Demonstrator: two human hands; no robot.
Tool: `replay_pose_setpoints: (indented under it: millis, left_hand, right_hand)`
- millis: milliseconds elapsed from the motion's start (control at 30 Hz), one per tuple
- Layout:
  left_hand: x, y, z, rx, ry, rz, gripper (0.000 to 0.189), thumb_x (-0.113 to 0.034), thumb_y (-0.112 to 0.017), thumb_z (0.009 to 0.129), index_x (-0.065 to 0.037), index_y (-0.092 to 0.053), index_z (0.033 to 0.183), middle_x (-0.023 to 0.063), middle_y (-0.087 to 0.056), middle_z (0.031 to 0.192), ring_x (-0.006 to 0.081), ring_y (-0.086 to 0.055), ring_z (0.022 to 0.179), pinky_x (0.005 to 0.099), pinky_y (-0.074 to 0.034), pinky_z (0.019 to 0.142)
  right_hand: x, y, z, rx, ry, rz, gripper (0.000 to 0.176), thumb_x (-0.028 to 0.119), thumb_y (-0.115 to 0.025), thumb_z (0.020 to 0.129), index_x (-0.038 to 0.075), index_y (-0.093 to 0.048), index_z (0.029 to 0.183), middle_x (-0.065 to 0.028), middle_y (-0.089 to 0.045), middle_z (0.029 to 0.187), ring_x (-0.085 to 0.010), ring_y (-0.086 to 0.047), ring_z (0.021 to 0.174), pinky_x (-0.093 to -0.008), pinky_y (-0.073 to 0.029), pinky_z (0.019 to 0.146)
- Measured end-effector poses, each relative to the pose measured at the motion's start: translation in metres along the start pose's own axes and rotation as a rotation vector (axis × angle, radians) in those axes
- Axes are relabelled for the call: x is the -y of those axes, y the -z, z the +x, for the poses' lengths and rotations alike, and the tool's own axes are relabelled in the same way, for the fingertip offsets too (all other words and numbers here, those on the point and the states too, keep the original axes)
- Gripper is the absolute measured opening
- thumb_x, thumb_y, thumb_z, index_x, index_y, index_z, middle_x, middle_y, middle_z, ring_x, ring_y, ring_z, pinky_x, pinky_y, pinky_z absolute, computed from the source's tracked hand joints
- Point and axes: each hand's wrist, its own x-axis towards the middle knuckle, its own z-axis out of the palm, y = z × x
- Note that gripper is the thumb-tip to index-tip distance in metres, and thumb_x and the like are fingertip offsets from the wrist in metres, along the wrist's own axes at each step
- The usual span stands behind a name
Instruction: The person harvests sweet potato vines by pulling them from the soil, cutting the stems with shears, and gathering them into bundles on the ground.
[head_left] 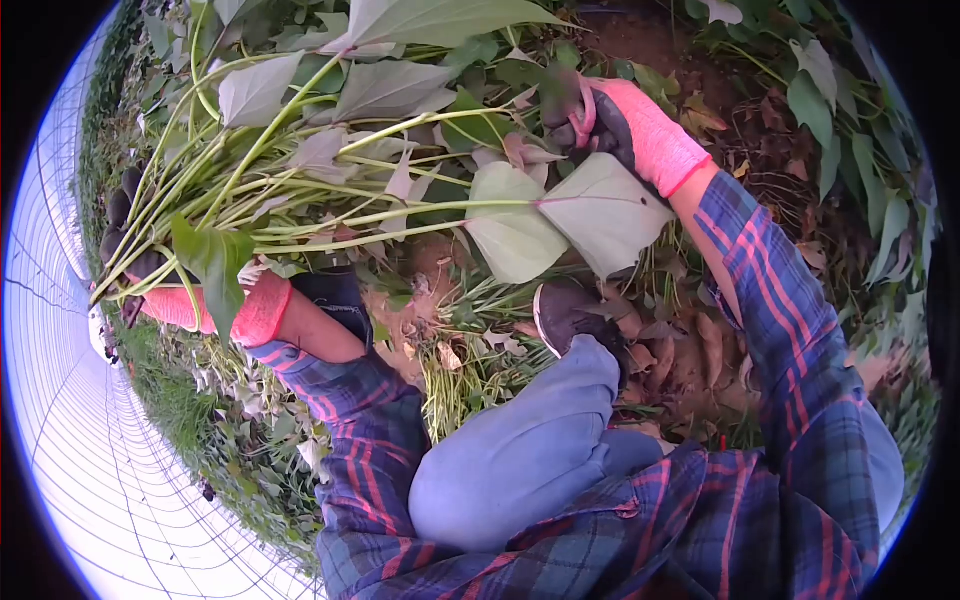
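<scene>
A crop plot inside a plastic-covered growing tunnel: translucent white sheeting [60,430] on a ribbed frame curves along one side, while low leafy plants [240,450] crowd red-brown soil [650,40] strewn with dry leaves [690,350], beside a bundle of long-stemmed leaves [300,200].

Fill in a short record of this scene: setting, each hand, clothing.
Setting: bed of leafy vines, mesh wall at left
Left hand: pink glove, shut on stem bundle
Right hand: pink-and-black glove, shut on vine shoot, above two pale leaves
Clothing: plaid sleeves, blue trousers, dark shoe
</scene>
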Motion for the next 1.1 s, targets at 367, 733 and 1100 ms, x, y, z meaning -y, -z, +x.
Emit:
replay_pose_setpoints:
  millis: [367,733,1100]
  left_hand:
    - [0.07,-0.143,-0.036,0.87,-0.3,0.881,0.035,-0.022,-0.061,0.078,-0.005,-0.059,0.109,0.017,-0.061,0.103,0.0352,-0.06,0.091,0.0419,-0.047,0.082]
    - [0.172,-0.236,-0.03,1.231,-0.142,1.282,0.034,-0.017,-0.045,0.085,-0.017,-0.054,0.118,0.0144,-0.055,0.118,0.0303,-0.059,0.103,0.0429,-0.049,0.084]
    - [0.154,-0.223,-0.032,1.209,-0.021,1.217,0.024,-0.017,-0.049,0.082,-0.007,-0.063,0.099,0.0121,-0.066,0.09,0.0275,-0.064,0.09,0.0384,-0.05,0.078]
  right_hand:
    - [-0.003,0.005,0.027,0.338,0.072,0.535,0.022,0.028,-0.044,0.092,0.01,-0.053,0.084,-0.0042,-0.057,0.073,-0.014,-0.052,0.052,-0.02,-0.03,0.034]
    - [0.01,0.005,0.031,0.319,-0.021,0.565,0.019,0.026,-0.045,0.091,0.011,-0.054,0.083,-0.0075,-0.058,0.071,-0.0172,-0.051,0.052,-0.0231,-0.036,0.039]
    - [0.007,-0.01,0.019,0.09,0.063,0.232,0.02,0.026,-0.042,0.096,0.013,-0.048,0.082,0.0014,-0.044,0.065,-0.0101,-0.044,0.047,-0.0221,-0.036,0.04]
